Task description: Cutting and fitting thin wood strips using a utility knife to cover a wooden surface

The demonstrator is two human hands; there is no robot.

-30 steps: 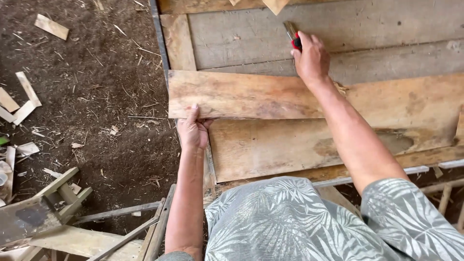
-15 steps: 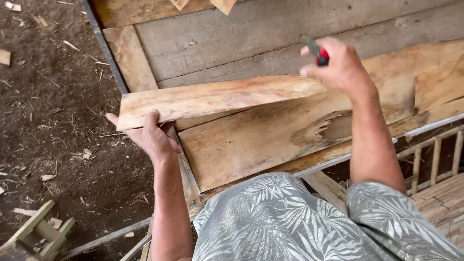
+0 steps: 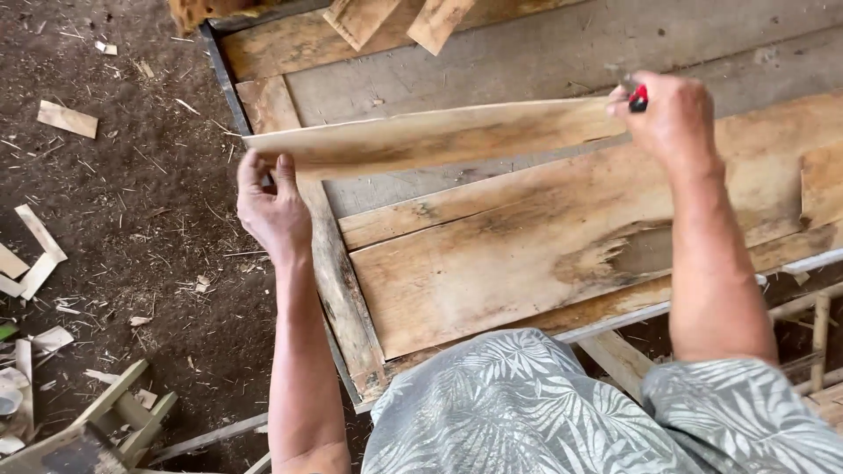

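A thin board lifted off the pile, held at both ends.

The left hand (image 3: 274,211) pinches the near corner of the thin board (image 3: 439,136) with fingertips only; that light grip could slip and drop the end onto the planks (image 3: 527,254) below. The right hand (image 3: 667,118) is clenched around the board's far end and a red-handled tool (image 3: 637,96), whose tip, hidden behind the fingers, might nick them.

The right hand (image 3: 669,118) hides most of a red-handled tool (image 3: 637,96); its kind is unclear. Two wood offcuts (image 3: 395,17) run past the top edge.
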